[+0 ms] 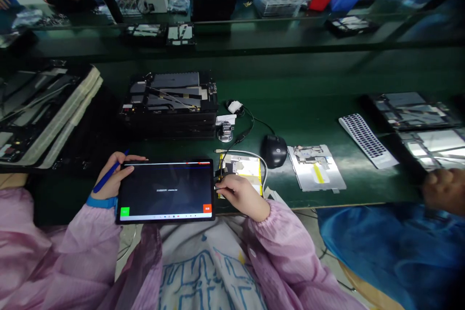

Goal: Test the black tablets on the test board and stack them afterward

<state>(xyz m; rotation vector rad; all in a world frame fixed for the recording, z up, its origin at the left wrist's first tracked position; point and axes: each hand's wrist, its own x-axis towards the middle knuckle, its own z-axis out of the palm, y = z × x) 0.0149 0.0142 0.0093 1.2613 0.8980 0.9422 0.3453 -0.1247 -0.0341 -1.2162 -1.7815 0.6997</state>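
Observation:
A tablet (167, 189) with its dark screen lit tilts at the table's front edge. My left hand (112, 181) grips its left side, thumb over the front, and also holds a blue pen (110, 172) slantwise. At the right edge of the tablet, my right hand (245, 197) is closed in a pinch on something small and pale, mostly hidden by the fingers. Just above that pinch, a black cable (225, 151) reaches the same edge. Behind my right hand lies a yellow-edged part (257, 164), with a grey cable (266, 168) curving around it.
A stack of opened devices (170, 106) stands behind the tablet, and another stack (39, 116) at left. To the right lie a black mouse (275, 151), a silver panel (316, 169) and a white perforated strip (366, 140). A co-worker's hand (445, 189) is at far right.

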